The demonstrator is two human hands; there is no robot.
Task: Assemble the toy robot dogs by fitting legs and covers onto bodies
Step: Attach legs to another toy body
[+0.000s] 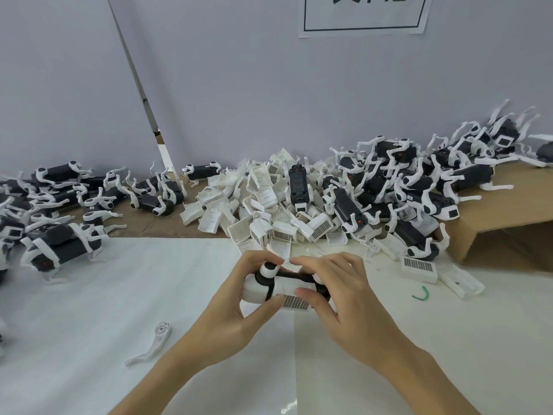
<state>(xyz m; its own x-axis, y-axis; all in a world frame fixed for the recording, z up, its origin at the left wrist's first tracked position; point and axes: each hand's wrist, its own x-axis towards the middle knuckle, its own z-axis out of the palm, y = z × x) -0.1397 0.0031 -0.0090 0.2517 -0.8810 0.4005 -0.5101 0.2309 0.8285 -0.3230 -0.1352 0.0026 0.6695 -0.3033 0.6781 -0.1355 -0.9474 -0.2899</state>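
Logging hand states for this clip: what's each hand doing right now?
Left hand: grips the toy dog body at its left end.
Right hand: grip on the same body, thumb by its grille, fingers over the top.

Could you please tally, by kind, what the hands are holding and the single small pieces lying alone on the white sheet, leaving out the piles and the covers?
Toy dog body, held by the left hand and the right hand: 1
Loose white leg: 1
Green curved piece: 1
Total: 3
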